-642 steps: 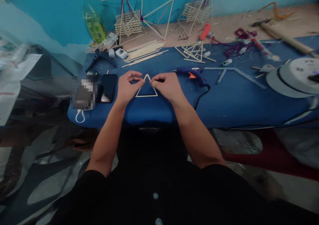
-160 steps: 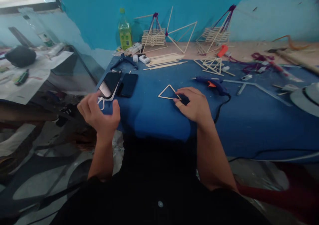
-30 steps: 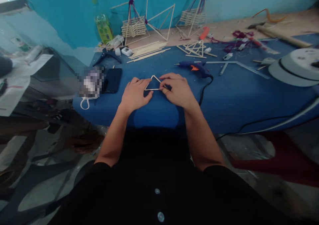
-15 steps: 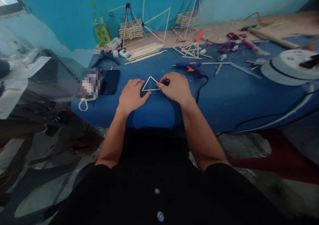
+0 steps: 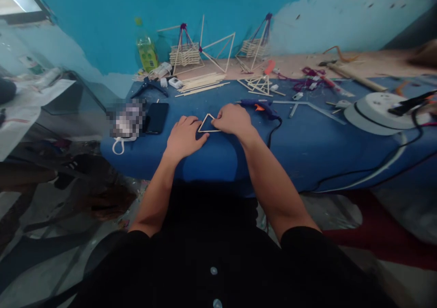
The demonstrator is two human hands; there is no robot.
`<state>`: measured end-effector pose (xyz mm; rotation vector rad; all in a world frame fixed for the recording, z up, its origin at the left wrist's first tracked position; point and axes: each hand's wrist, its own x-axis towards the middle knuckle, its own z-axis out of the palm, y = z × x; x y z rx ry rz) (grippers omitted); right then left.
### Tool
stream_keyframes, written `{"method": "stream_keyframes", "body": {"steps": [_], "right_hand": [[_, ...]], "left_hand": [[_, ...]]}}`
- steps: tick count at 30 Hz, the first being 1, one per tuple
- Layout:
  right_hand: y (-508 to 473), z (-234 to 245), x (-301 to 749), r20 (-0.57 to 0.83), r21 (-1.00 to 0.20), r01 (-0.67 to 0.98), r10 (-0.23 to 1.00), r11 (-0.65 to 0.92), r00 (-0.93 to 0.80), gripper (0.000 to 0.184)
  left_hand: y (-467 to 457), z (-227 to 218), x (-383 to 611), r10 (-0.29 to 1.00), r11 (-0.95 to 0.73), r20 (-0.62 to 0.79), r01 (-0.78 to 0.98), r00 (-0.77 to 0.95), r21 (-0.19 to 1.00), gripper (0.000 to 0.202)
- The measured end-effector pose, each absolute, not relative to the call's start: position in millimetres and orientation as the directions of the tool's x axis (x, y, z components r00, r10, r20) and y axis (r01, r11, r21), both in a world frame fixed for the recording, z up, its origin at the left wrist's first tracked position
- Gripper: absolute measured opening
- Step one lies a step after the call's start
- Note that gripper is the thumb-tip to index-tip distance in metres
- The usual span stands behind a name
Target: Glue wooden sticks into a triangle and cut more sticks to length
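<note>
A small triangle of thin wooden sticks lies flat on the blue table. My left hand rests palm down at its left corner, fingers stretched and thumb apart. With bent fingers pressed together, my right hand pinches the triangle's right side, hiding that corner. A blue hot glue gun with an orange trigger lies just right of my right hand. Behind the triangle is a pile of loose sticks, and a cluster of crossed sticks sits to the right of that.
A dark phone lies left of my left hand. Stick structures with purple ties stand against the wall, near a bottle. At the right sit a round white power socket unit and cables. A hammer-like wooden handle lies behind.
The view has tilted up slightly, so the table sits lower in it. My right hand has curled further over the triangle's right side. My left hand stays flat beside it.
</note>
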<state>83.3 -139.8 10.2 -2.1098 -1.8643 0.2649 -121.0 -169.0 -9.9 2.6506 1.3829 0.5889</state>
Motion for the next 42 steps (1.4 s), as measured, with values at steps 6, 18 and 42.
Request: {"method": "stream_keyframes", "body": {"steps": [6,18,42], "right_hand": [[-141.0,2.0,83.3,0.192,-0.461,0.887,0.972,-0.033,0.136,0.01],[-163.9,-2.8,76.7,0.47,-0.576,0.779,0.88,0.248,0.067,0.01],[-180.8,23.2,87.2,0.38,-0.863,0.377,0.924,0.337,0.045,0.022]], "left_hand": [[-166.4,-11.2,-122.9,0.861,-0.505,0.288,0.775,0.419,0.38,0.063],[-136.1,-11.7,-121.7,0.902,-0.422,0.325,0.425,0.284,0.8,0.025],[-157.2,16.4,-114.0,0.85,-0.524,0.439,0.384,0.291,0.76,0.033]]}}
